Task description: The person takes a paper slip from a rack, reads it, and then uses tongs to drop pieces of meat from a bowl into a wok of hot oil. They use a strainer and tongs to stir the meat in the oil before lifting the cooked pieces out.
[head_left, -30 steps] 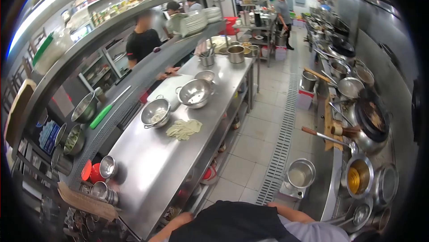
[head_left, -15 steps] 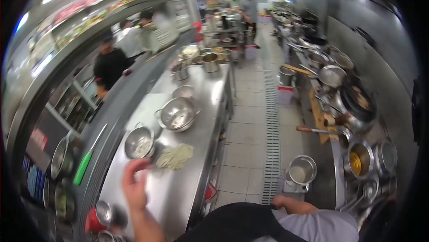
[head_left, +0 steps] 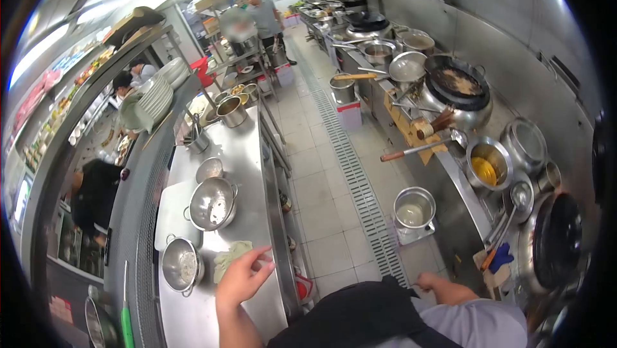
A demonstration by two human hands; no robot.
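Observation:
My left hand [head_left: 243, 278] hovers over the near part of the steel table [head_left: 247, 219], thumb and fingers apart, with nothing in it. Just beyond it lies a crumpled pale green cloth [head_left: 229, 259], partly hidden by the hand. To the left of the cloth stands a metal colander [head_left: 169, 259] with whitish bits inside. Behind that are a larger two-handled colander [head_left: 209, 208] and a small metal bowl [head_left: 209, 169]. My right hand [head_left: 429, 282] is low by my apron [head_left: 350, 316], its fingers curled; whatever they may hold is hidden.
A white cutting board [head_left: 168, 210] lies under the colanders' left side. A pot [head_left: 414, 210] of liquid stands low in the aisle. Woks, ladles and a pot of yellow liquid [head_left: 483, 169] line the right-hand stove. A person [head_left: 263, 17] stands far down the aisle; others work beyond the left shelf.
My view has swung to the right. My left hand has moved from beside the near colander to the right, in front of the cloth. My right hand stays low at my side.

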